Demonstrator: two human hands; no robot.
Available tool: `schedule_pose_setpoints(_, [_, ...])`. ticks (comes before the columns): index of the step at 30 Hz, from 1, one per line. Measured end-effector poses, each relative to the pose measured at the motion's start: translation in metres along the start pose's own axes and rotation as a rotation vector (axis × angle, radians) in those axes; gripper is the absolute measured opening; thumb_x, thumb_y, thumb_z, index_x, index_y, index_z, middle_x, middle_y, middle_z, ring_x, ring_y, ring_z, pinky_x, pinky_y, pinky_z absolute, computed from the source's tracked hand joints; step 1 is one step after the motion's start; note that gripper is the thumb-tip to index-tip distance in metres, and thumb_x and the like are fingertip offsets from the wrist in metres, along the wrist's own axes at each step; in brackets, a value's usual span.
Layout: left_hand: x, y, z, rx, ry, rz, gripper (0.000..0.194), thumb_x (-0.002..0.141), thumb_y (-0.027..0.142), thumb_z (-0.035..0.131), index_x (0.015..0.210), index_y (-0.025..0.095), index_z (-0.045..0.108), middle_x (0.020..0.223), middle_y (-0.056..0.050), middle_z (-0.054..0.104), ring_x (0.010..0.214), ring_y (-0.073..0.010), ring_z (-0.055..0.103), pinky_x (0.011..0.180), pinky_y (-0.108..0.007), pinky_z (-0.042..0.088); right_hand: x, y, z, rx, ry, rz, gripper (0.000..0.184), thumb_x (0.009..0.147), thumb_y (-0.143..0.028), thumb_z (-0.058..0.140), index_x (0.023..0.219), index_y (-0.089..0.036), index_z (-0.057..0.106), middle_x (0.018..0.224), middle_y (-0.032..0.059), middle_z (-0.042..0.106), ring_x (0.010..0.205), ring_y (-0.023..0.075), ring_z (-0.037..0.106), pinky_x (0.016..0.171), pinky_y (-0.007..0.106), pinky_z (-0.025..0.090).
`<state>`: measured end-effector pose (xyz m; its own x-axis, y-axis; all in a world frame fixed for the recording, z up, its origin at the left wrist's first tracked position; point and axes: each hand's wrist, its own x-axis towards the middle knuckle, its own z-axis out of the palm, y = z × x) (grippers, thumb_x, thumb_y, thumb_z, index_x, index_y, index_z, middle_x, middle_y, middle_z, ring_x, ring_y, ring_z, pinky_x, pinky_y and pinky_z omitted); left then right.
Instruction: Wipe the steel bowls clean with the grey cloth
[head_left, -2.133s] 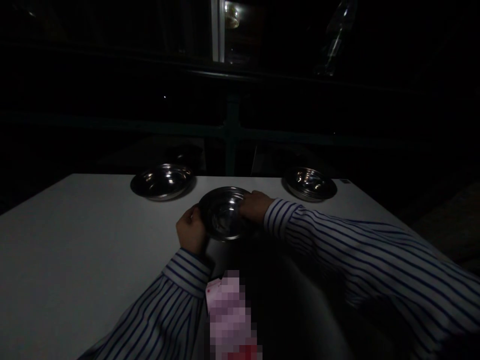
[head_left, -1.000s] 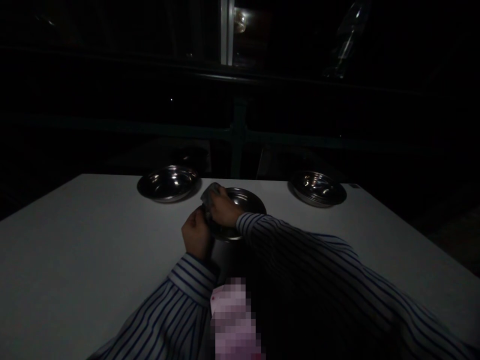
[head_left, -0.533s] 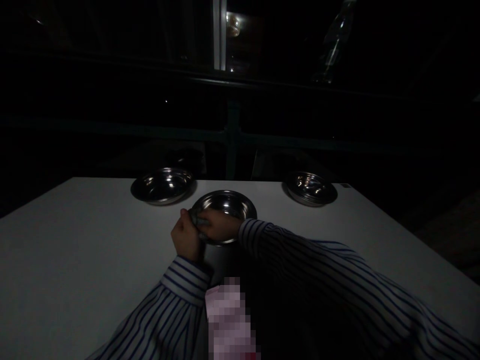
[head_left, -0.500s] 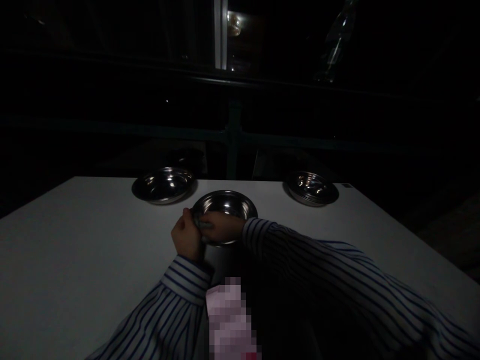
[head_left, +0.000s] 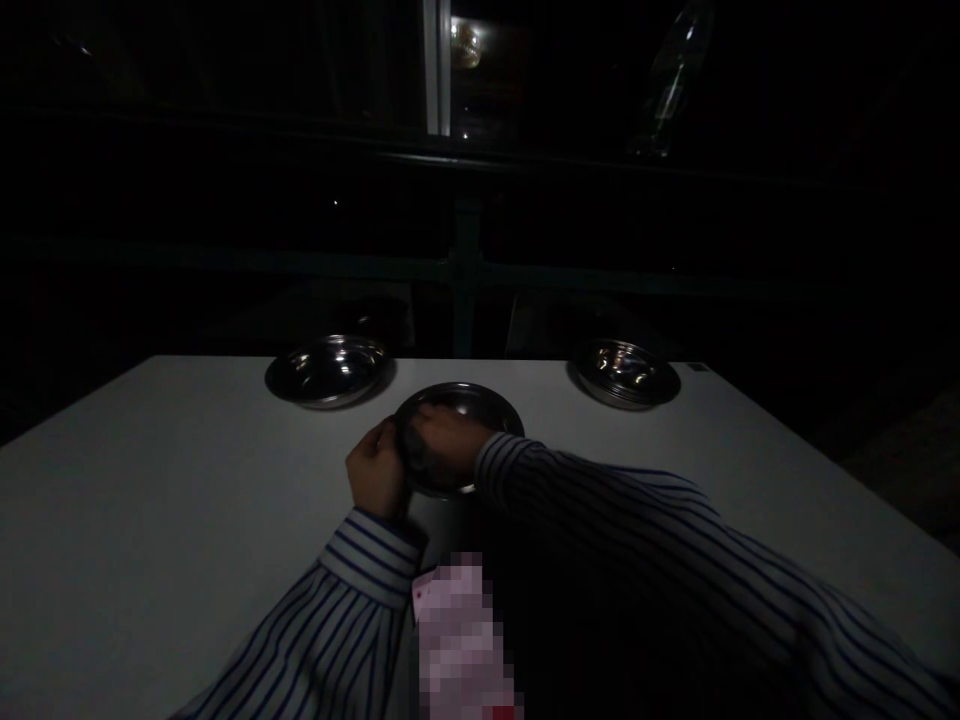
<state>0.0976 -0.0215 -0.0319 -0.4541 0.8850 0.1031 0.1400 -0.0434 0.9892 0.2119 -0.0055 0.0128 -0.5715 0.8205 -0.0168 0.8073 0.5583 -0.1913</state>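
Observation:
A shiny metal bowl [head_left: 491, 405] stands near the middle of the white table, its left side tilted slightly. My left hand [head_left: 376, 472] is closed on the bowl's left rim, thumb and fingers pinching the edge. Inside the bowl, my right hand [head_left: 450, 440] reaches in from the right, its fingers bent toward the inner left wall. Under those fingers is a small dark grey wad [head_left: 416, 450], pressed against the metal; dim light and blur hide what it is made of. Both sleeves are striped.
On the white table [head_left: 187, 480], a wide metal bowl [head_left: 330, 375] stands at back left and stacked metal bowls [head_left: 626, 378] at back right. A pixelated pink object [head_left: 457, 630] is at the near edge. Behind, a clear bottle [head_left: 671, 90] stands in the dark.
My right hand has shifted from the bowl's left rim deeper into the bowl, moving slightly right and up with the grey wad. The bowl has moved slightly right; my left hand keeps its hold.

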Motion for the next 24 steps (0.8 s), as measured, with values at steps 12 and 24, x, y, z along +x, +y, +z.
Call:
schedule_pose_setpoints(12, [-0.001,0.006,-0.002,0.026,0.034,-0.043,0.036,0.072,0.031,0.049,0.094,0.011,0.068,0.095,-0.012,0.069,0.091,-0.0233,0.061,0.08,-0.033,0.045,-0.003,-0.008,-0.005,0.097,-0.112,-0.066,0.02,0.082,-0.017,0.043,0.089,-0.009,0.06,0.094,0.0131,0.063,0.082,0.0175,0.059,0.07,0.026,0.046])
schedule_pose_setpoints(24, [-0.006,0.011,-0.004,0.095,0.0,-0.027,0.046,0.077,0.047,0.04,0.067,0.011,0.066,0.057,-0.007,0.063,0.057,-0.0174,0.056,0.051,-0.026,0.04,0.003,-0.009,0.002,0.264,0.181,0.096,0.029,0.08,-0.01,0.043,0.109,-0.012,0.045,0.113,0.0112,0.05,0.107,0.0173,0.047,0.089,0.029,0.038])
